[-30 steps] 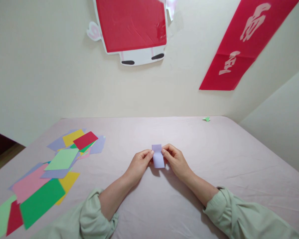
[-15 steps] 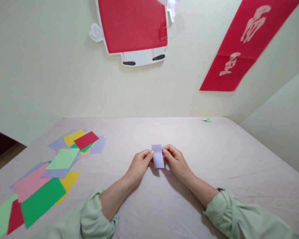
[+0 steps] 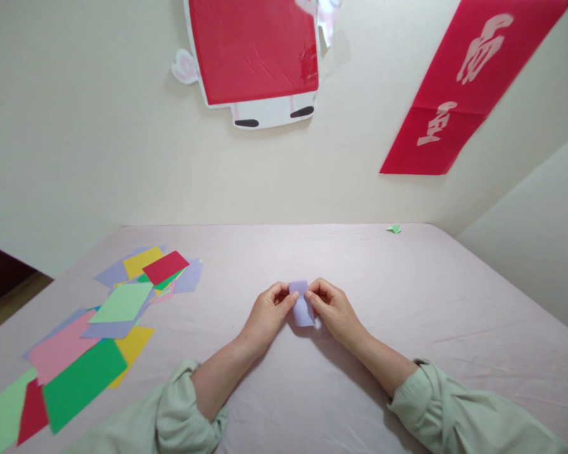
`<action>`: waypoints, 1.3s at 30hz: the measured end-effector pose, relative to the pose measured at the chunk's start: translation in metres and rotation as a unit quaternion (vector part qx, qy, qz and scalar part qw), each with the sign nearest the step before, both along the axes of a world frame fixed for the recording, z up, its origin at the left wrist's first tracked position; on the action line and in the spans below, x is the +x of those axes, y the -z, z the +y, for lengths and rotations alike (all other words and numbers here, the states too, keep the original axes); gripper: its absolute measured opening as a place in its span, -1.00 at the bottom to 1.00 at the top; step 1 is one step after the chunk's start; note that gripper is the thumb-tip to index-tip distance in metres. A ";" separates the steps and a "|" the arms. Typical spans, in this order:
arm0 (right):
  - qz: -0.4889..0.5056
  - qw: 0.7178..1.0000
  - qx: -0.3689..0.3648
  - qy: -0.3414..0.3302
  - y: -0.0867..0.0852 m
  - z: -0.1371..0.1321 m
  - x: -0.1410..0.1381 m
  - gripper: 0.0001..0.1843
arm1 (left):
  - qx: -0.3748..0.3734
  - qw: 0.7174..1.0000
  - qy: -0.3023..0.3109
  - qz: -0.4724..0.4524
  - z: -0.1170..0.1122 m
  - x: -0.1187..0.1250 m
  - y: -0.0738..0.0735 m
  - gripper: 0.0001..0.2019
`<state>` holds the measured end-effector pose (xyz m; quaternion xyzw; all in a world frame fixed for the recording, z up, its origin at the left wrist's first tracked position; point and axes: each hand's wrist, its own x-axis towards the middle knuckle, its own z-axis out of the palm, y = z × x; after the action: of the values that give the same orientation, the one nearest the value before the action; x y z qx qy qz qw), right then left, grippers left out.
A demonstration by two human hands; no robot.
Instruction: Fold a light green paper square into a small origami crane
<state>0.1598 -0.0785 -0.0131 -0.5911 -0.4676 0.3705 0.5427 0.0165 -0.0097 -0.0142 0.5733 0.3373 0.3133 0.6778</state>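
Note:
A narrow strip of folded purple paper (image 3: 303,312) is held upright just above the table, near the middle of the head view. My left hand (image 3: 271,313) pinches its left edge, with the thumb lying on the front face. On the opposite edge, my right hand (image 3: 335,308) grips the paper between thumb and fingers. Most fingertips are hidden behind the paper. Both thumbs rest on its upper half, a small gap apart.
Sheets of coloured paper lie spread on the left, among them a green sheet (image 3: 85,384), a pink sheet (image 3: 66,350) and a red sheet (image 3: 165,268). A small folded green paper piece (image 3: 394,229) sits at the table's back edge. A pale cloth (image 3: 360,403) covers the table, which meets the wall.
Both thumbs have moved inward onto the front of the purple paper. The paper has shifted slightly down in view and its lower end has tilted a little to the right.

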 end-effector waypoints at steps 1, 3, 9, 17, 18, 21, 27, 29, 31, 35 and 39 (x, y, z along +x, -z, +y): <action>-0.006 1.000 -0.003 -0.011 0.000 -0.001 -0.001 -0.72 | 0.004 1.000 -0.011 -0.001 0.000 0.000 0.000 -0.74; -0.027 0.999 -0.007 -0.032 -0.002 -0.002 -0.002 -0.71 | 0.009 1.000 -0.021 0.001 -0.001 0.000 0.000 -0.75; -0.057 0.997 -0.010 -0.049 -0.002 -0.004 -0.006 -0.74 | 0.025 1.000 -0.010 0.016 -0.002 -0.002 0.001 -0.76; -0.059 0.997 -0.011 -0.048 -0.004 -0.004 -0.005 -0.74 | 0.024 0.999 -0.017 0.019 -0.002 -0.002 -0.003 -0.75; -0.058 0.997 -0.011 -0.047 -0.004 -0.004 -0.005 -0.74 | 0.024 0.999 -0.017 0.020 -0.002 -0.002 -0.003 -0.75; -0.056 0.997 -0.013 -0.045 -0.003 -0.004 -0.005 -0.74 | 0.024 0.999 -0.016 0.021 -0.003 -0.002 -0.004 -0.74; -0.066 0.997 -0.005 -0.041 0.001 -0.004 -0.004 -0.81 | 0.016 0.999 -0.035 0.014 -0.001 -0.002 0.002 -0.74; -0.072 0.997 -0.006 -0.030 0.000 -0.006 -0.003 -0.85 | 0.003 0.999 -0.054 0.004 0.001 -0.003 0.005 -0.73; -0.096 0.995 0.000 -0.012 -0.002 -0.007 -0.003 -0.88 | -0.009 0.997 -0.071 -0.004 0.002 -0.002 0.008 -0.72; -0.169 0.984 0.050 0.005 -0.006 -0.009 -0.005 -0.92 | -0.015 0.996 -0.083 -0.008 0.002 -0.002 0.008 -0.72; -0.180 0.982 0.050 -0.006 -0.004 -0.007 -0.006 -0.88 | -0.012 0.997 -0.078 -0.005 0.001 -0.002 0.004 -0.72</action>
<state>0.1541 -0.0858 -0.0092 -0.6176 -0.5790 0.2373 0.4765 0.0146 -0.0086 -0.0186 0.5351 0.3813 0.3642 0.6600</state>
